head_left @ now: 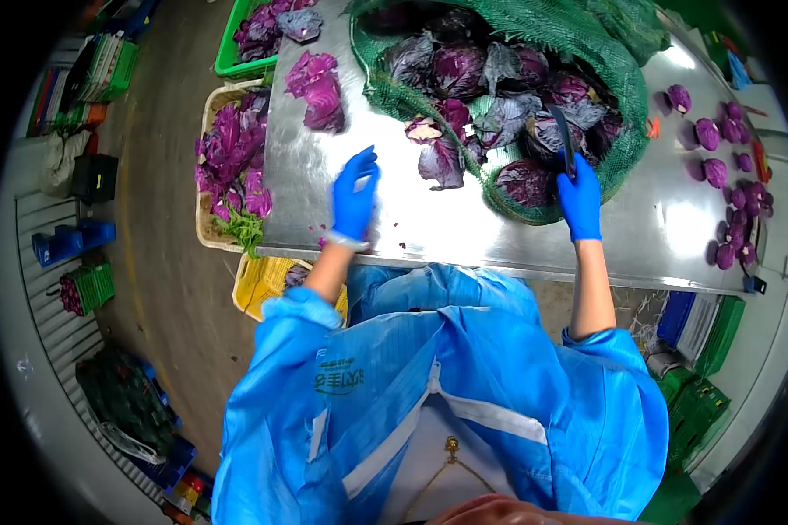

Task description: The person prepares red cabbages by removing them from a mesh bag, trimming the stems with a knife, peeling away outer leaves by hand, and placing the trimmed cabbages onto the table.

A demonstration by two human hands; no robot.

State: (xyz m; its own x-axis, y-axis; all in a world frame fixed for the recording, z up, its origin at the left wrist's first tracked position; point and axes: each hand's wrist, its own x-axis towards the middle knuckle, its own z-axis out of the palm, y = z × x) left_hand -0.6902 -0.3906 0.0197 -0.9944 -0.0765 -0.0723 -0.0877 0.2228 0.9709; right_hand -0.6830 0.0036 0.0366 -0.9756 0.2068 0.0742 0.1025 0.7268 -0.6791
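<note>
My right hand (pixel 580 203), in a blue glove, is closed round the handle of a knife (pixel 563 131). The dark blade points away from me over the red cabbages (pixel 458 70) in the open green mesh sack (pixel 626 162). Just left of that hand, a cabbage (pixel 525 182) lies at the sack's near edge. My left hand (pixel 355 194), gloved in blue too, hovers over the steel table (pixel 429 227) with its fingers apart and nothing in it. Loose purple leaves (pixel 440 164) lie between the hand and the sack, and more cut leaves (pixel 321 94) lie beyond it.
Several trimmed small red cabbages (pixel 707 134) sit along the table's right side. Off the left edge stand a cream crate (pixel 203 197) of purple leaves, a green crate (pixel 228 54) and a yellow basket (pixel 252 289). Stacked green crates (pixel 696 411) stand at the lower right.
</note>
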